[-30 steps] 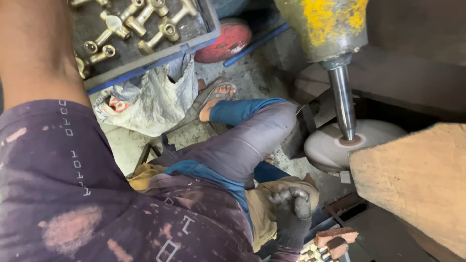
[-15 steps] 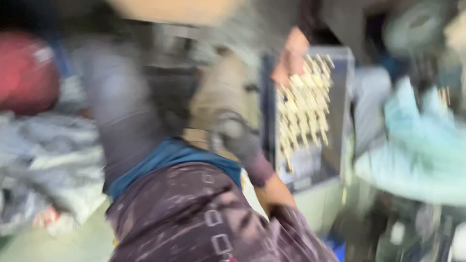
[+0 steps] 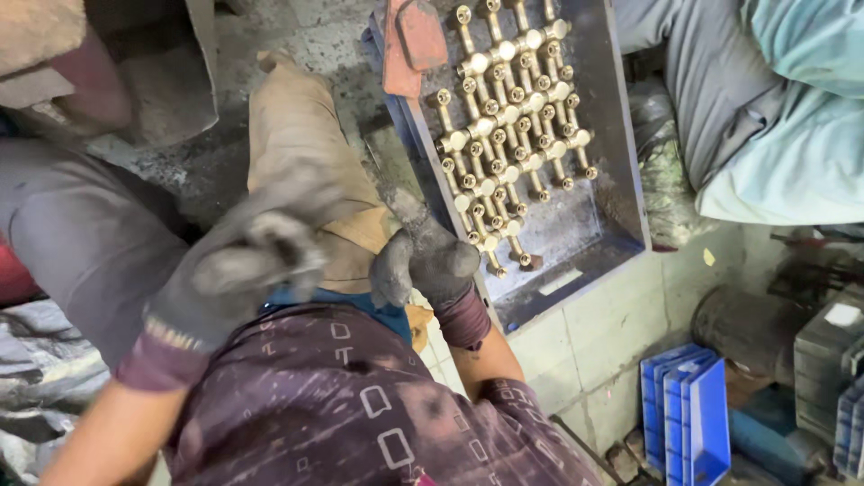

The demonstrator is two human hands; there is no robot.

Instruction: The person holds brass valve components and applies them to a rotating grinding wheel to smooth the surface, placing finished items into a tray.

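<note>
left hand (image 3: 236, 270) blurred, tray (image 3: 630, 193) top cut off

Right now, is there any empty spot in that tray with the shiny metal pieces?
Yes. The tray is bare at its near end, between the last brass fittings and the near rim, close to the right hand. The far and middle parts are crowded with fittings.

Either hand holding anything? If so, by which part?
Cannot be told. The gloved left hand is motion-blurred. The gloved right hand rests curled at the edge of the tray of brass fittings, nothing visible in it.
</note>
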